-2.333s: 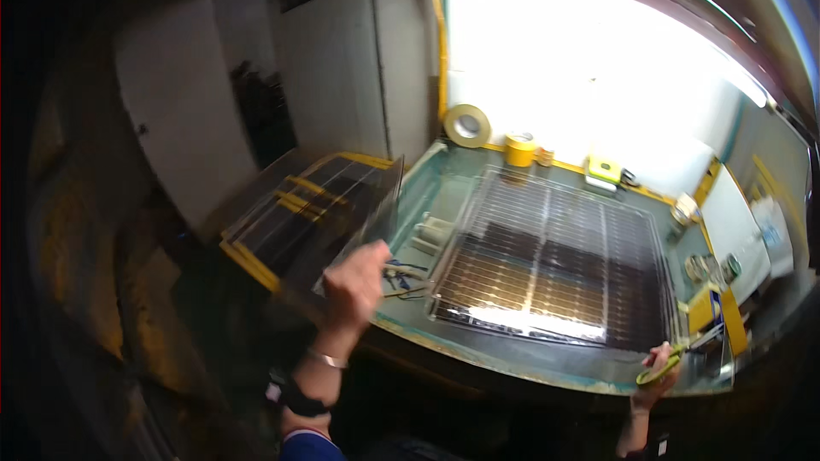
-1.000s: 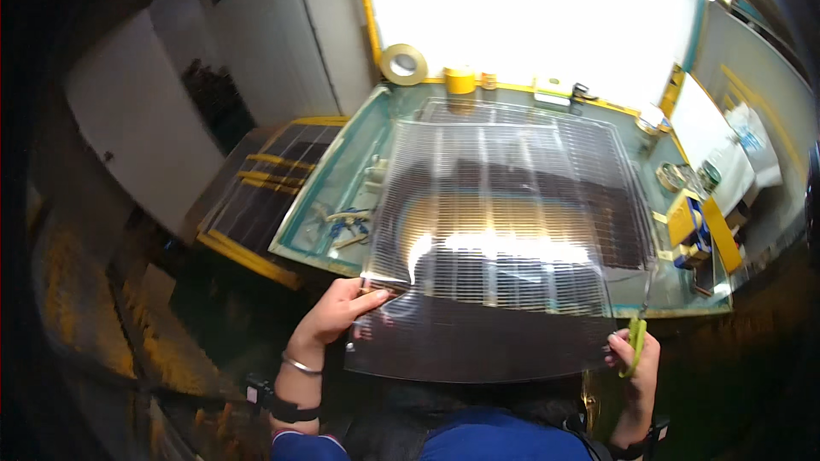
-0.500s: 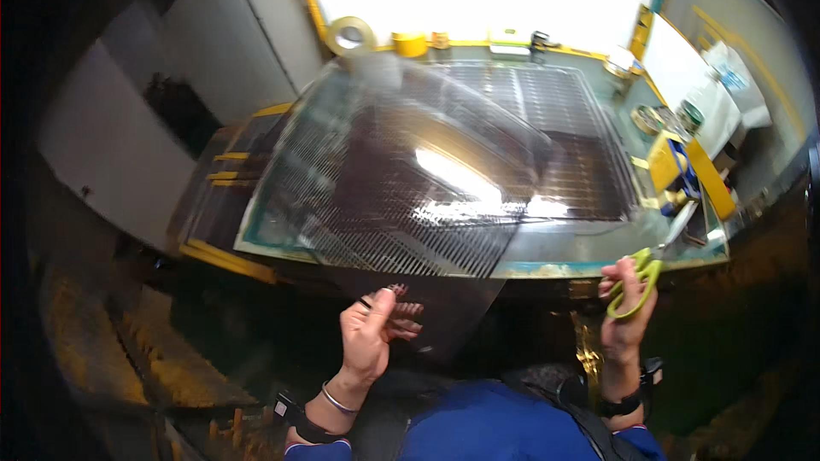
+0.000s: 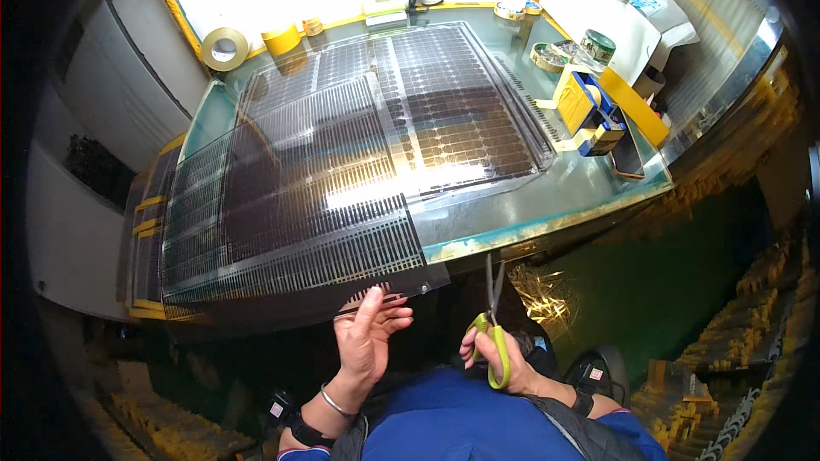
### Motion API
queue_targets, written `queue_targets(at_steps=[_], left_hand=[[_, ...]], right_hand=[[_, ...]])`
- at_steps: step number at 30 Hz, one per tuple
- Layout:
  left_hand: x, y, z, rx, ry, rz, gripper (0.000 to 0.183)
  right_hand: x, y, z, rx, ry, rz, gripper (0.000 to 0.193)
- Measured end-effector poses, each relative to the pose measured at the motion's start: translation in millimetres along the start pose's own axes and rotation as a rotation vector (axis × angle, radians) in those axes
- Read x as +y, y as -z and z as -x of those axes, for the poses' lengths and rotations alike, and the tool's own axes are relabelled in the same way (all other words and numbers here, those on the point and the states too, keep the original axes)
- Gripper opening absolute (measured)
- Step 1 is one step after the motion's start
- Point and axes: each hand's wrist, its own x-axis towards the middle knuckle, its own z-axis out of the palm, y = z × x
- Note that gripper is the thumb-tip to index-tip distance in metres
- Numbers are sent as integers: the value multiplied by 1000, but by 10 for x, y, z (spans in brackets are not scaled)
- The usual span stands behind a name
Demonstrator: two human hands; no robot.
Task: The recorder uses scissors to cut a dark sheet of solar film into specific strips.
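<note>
A large dark film sheet with rows of fine clear slits (image 4: 316, 239) spreads over the left part of the glass-topped table (image 4: 547, 209). Its near edge overhangs the front, and my left hand (image 4: 367, 337) pinches that edge near its right corner, thumb on top and fingers partly behind it. My right hand (image 4: 504, 358) grips green-handled scissors (image 4: 493, 307) just right of it. The blades point away from me, slightly parted and apart from the film. Beneath the film and to its right lies another sheet with a dark grid pattern (image 4: 453, 94).
Along the back edge stand a wide tape roll (image 4: 224, 49) and a yellow roll (image 4: 280, 38). On the right are more tape rolls (image 4: 551, 55), a blue and yellow tape dispenser (image 4: 589, 107) and a phone-like dark object (image 4: 628, 156). Golden scraps (image 4: 542, 294) hang below the front edge.
The blurred film has settled flatter over the table's left side. My right hand with the scissors has come leftward, close to my left hand. The view has turned to the right.
</note>
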Motion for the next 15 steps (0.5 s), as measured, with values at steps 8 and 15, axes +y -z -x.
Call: queue_targets(at_steps=[8, 15], left_hand=[[-70, -281, -198, -158, 211, 24, 17], [-232, -465, -191, -150, 82, -205, 18]], right_hand=[[30, -226, -25, -123, -60, 56, 29], [139, -422, -216, -12, 200, -25, 37]])
